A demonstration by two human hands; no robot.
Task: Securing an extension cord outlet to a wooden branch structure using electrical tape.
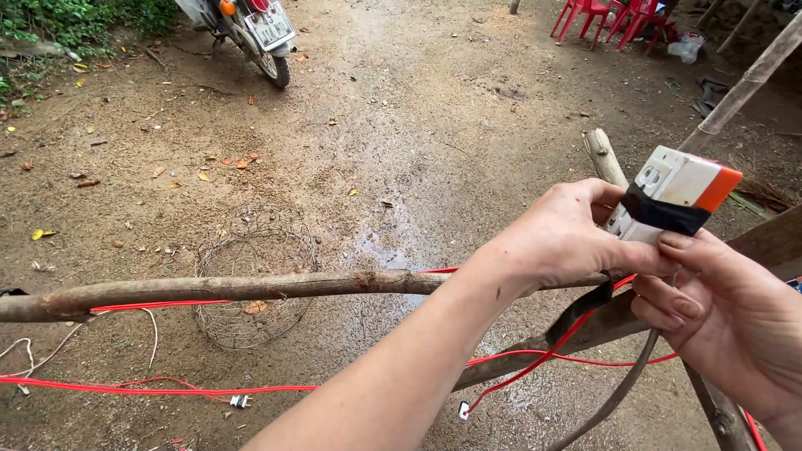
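A white socket block (673,185) with an orange end and a band of black tape around its middle sits against an upright wooden post (603,155). My left hand (568,238) reaches across from the lower left and wraps over the block's lower part and the post. My right hand (723,321) comes in from the lower right, thumb and fingers pinching the black tape under the block. A loose strip of black tape (576,313) hangs below. A red cable (543,359) runs down from under the hands.
A long horizontal wooden pole (217,290) crosses in front of me, with red cable (150,389) and a white plug (241,402) on the dirt ground below. A round wire frame (251,276) lies on the ground. A motorbike (251,29) and red plastic chairs (610,17) stand farther off.
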